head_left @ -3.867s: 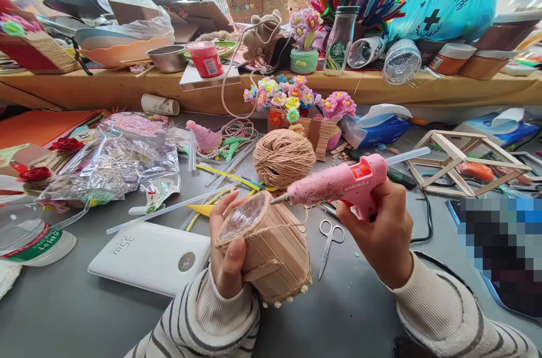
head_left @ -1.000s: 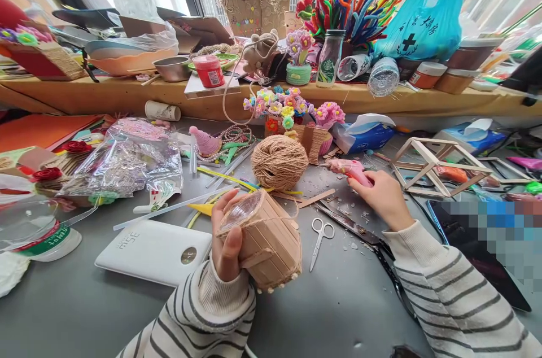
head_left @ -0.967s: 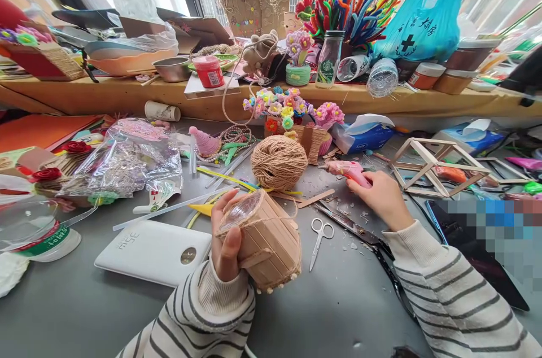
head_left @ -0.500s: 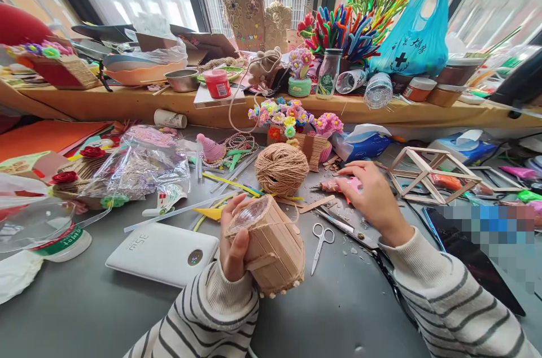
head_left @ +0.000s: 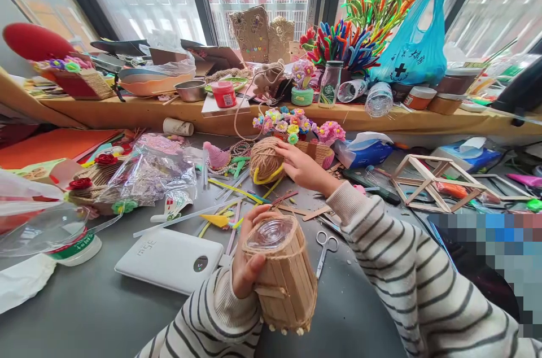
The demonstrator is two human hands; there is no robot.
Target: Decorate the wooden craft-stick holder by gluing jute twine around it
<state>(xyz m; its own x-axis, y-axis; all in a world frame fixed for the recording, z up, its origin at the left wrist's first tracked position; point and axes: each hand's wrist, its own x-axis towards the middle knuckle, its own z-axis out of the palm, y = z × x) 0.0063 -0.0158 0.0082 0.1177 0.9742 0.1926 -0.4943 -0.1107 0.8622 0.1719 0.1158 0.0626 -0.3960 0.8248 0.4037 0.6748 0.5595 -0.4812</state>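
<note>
In my left hand [head_left: 249, 267] I hold a small barrel-shaped container [head_left: 285, 284], tilted, its clear plastic round end facing up. Wooden slats cover its side, with twine bands and small pale beads along the lower rim. My right hand [head_left: 307, 169] reaches across to a ball of jute twine [head_left: 266, 161], fingers on its right side and top; the thumb side is partly hidden. A yellow strip [head_left: 269, 177] curves against the ball's lower front. Small scissors [head_left: 325, 250] lie just right of the container.
A white power bank [head_left: 169, 259] lies left of my left hand. Plastic bags of craft bits [head_left: 148, 171] sit beyond it. A stick frame [head_left: 438, 180] stands at right, near a dark tablet [head_left: 478, 284]. Jars, pipe cleaners [head_left: 349, 50] and a blue bag [head_left: 412, 59] line the ledge.
My right hand has moved left from the pink-handled tool to the twine ball, which has turned and shifted slightly left. My left hand has tipped the container more upright. The view has shifted a little.
</note>
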